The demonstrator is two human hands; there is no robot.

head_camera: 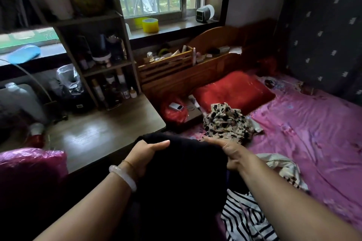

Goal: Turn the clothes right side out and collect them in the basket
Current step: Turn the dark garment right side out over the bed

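Since we seem to want its top edge spread to judge which side faces out, our left grip (pixel 146 154) and right grip (pixel 231 154) each pinch the black garment (pixel 182 174), which hangs between and below them.

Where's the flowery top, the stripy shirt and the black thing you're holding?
flowery top (pixel 225 123): head view, on its crumpled middle.
stripy shirt (pixel 241 219): head view, on its striped cloth.
black garment (pixel 182 178): head view, on its dark middle.
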